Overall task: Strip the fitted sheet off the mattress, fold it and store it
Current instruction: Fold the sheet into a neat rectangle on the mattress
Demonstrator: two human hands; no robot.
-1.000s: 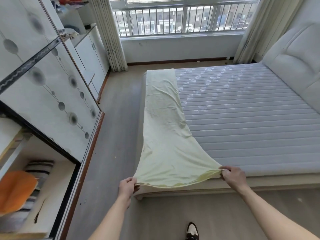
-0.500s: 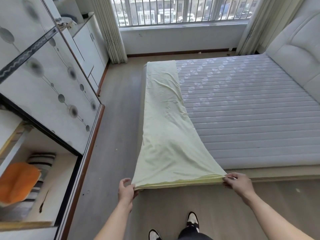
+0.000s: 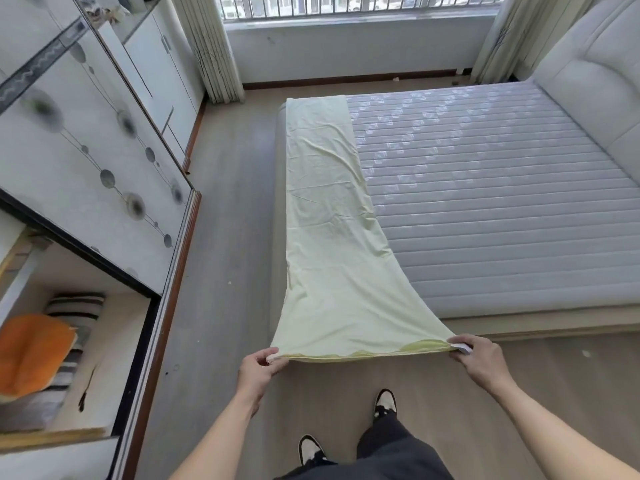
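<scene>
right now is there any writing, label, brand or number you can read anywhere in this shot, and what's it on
No text can be read anywhere in this view.
White tag at the sheet corner, by the right hand: too small and blurred to show any print.
Wardrobe door: only dots and lines, a pattern, no words.
Mattress: pale stitched motifs, no letters to make out.

**One head camera, looking down along the bed**

A single wide-angle view comes from the person's head, at standing height beyond the near end of the bed point(image 3: 519, 327). It faces forward and down, along the length of the mattress point(image 3: 485, 202) toward the window point(image 3: 346, 8) on the far wall. Both forearms and the shoes point(image 3: 384, 403) sit close at the bottom edge. The wardrobe point(image 3: 86, 150) fills the left side, bent by the lens. No second view shares the scene.
</scene>
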